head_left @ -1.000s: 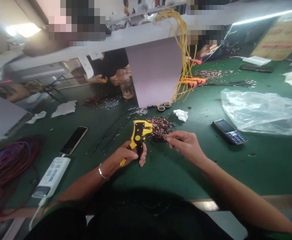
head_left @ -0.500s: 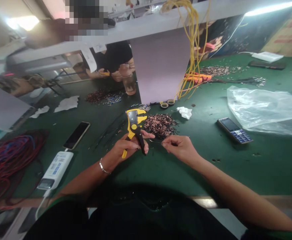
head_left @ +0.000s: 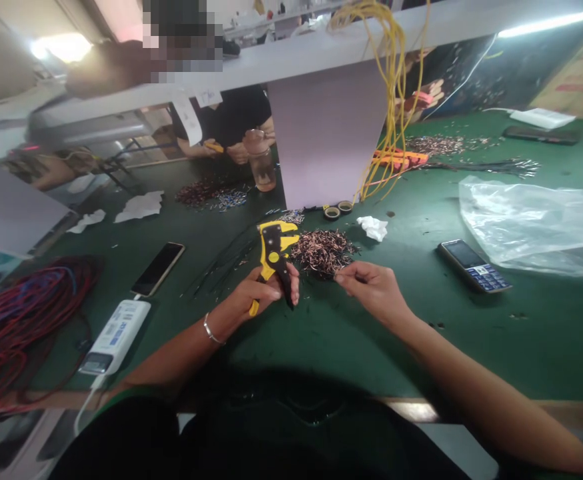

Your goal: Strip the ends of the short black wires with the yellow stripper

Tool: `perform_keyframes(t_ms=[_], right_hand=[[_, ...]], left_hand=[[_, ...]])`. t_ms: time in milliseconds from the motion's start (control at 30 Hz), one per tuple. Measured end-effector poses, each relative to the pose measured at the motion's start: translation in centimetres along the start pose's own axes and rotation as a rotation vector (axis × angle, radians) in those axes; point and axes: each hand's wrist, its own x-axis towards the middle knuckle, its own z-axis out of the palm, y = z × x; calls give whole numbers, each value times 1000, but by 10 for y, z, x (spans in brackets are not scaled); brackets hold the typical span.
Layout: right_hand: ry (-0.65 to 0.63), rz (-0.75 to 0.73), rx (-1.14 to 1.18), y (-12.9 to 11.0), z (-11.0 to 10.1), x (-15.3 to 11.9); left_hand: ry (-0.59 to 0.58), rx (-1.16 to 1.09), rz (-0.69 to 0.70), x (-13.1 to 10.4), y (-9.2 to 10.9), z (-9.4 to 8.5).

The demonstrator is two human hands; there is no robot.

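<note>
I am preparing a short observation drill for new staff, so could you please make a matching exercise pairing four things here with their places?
Things:
1. Yellow-and-black tool
2. Keypad phone
3. Red wires
4. Crumpled white wad

Places:
A. Beside the clear plastic bag
B. Near the picture's left edge
C. Just beyond and right of the pile of clippings
D. In the person's left hand

Right pairs: 1-D, 2-A, 3-B, 4-C.
</note>
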Motion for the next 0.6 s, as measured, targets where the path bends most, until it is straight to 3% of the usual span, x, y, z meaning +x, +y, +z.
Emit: perform_keyframes(t_ms=[300,467,600], right_hand=[[20,-8,22,-7,3,-7],[36,-4,29,-12,9,-9],[51,-9,19,-14,12,-12]], left_hand=[[-136,45,-114,1,-1,-3],[-127,64,-147,0,-7,-3],[-96,218,-113,-2,-9,1]])
